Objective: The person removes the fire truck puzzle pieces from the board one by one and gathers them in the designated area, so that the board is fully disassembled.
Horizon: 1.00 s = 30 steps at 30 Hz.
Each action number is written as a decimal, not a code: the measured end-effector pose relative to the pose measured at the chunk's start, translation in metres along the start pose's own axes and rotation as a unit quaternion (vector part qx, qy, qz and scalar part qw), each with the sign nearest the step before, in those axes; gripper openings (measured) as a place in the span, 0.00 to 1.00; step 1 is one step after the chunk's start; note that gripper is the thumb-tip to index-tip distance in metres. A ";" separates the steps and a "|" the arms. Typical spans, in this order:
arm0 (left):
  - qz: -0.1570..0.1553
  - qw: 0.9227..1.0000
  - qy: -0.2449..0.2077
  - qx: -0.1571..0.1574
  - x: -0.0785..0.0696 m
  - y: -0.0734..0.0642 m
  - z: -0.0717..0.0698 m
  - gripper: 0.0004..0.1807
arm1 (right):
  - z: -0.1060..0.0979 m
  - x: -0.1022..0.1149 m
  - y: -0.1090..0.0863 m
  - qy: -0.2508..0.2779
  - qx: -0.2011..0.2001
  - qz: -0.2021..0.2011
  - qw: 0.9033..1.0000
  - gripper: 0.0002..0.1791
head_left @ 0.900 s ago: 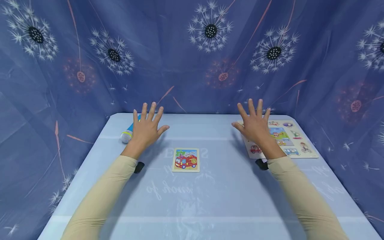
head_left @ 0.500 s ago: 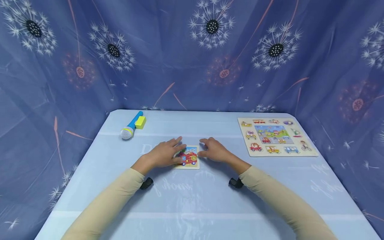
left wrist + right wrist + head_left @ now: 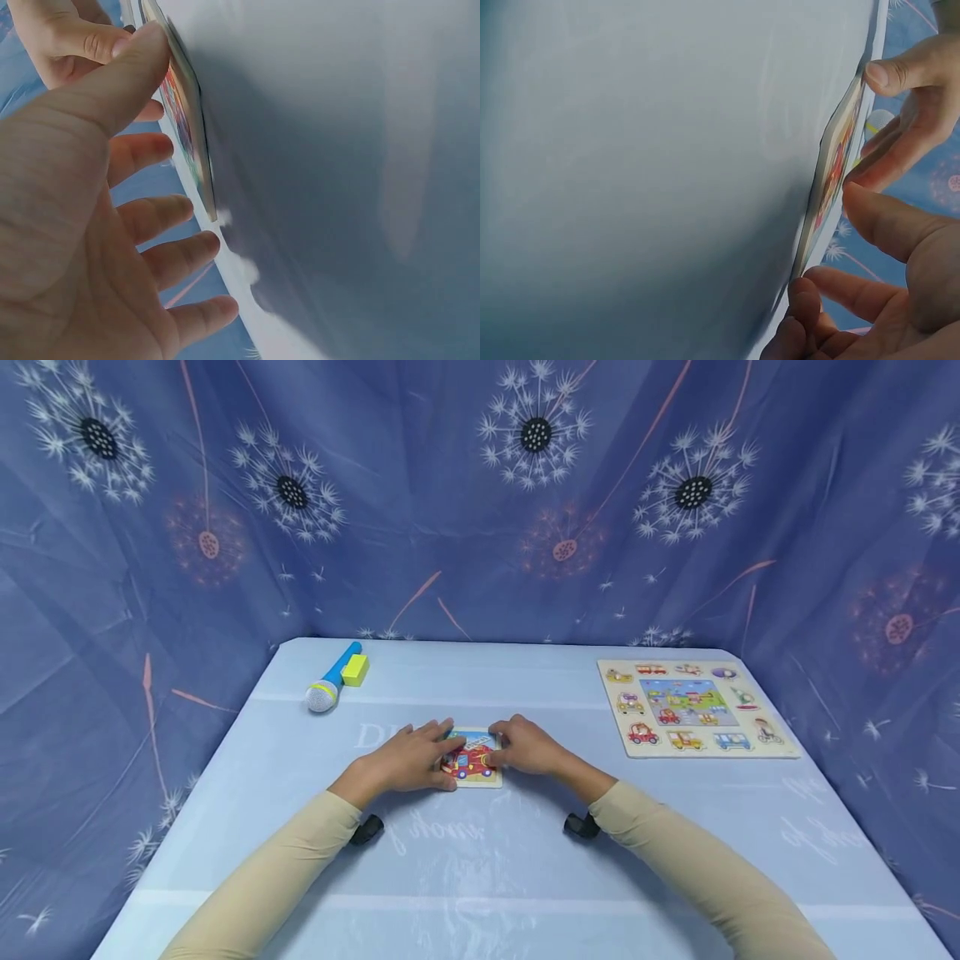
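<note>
A small square wooden picture board [image 3: 474, 770] with a red fire truck on it lies flat on the table. My left hand [image 3: 405, 762] is at its left side, thumb at the near left corner and the other fingers spread loosely by the far left part. In the left wrist view those fingers are apart, beside the board's edge [image 3: 201, 150]. From the right side, my right hand [image 3: 528, 750] touches the board: its thumb [image 3: 870, 214] reaches over the picture and bent fingertips rest at the far right corner.
A blue toy microphone [image 3: 330, 681] with a silver head lies at the back left, next to a yellow block [image 3: 356, 670]. A larger peg puzzle board [image 3: 615, 693] with vehicle pieces lies at the back right. A blue dandelion-print curtain [image 3: 420, 510] surrounds the light blue table [image 3: 465, 902].
Both hands have come down from above the back of the table to the fire truck board. Over the last half second they have closed in on its left and right edges.
</note>
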<state>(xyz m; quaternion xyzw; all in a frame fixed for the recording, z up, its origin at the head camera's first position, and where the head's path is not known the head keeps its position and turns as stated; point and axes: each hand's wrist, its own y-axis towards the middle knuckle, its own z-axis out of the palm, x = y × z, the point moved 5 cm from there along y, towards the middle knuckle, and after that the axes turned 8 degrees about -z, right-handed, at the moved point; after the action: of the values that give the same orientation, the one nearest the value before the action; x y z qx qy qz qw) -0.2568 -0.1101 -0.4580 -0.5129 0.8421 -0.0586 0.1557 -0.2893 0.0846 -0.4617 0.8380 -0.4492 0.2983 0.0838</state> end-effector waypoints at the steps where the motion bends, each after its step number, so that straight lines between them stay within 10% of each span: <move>1: 0.002 1.000 -0.001 0.000 0.000 0.000 0.000 0.46 | 0.000 0.000 0.000 -0.001 -0.001 0.002 1.000 0.33; 19: -0.006 1.000 0.002 0.011 -0.003 0.002 0.001 0.45 | 0.004 0.006 -0.001 -0.014 -0.028 -0.022 0.999 0.28; 30: -0.012 1.000 0.015 0.015 -0.002 0.005 0.002 0.45 | 0.004 0.002 0.009 0.034 -0.049 0.036 0.998 0.19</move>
<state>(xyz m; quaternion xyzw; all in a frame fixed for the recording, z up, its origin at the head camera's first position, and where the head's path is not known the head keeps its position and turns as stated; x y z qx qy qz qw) -0.2591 -0.1057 -0.4608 -0.5194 0.8373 -0.0807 0.1501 -0.2944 0.0763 -0.4654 0.8053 -0.4902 0.3074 0.1293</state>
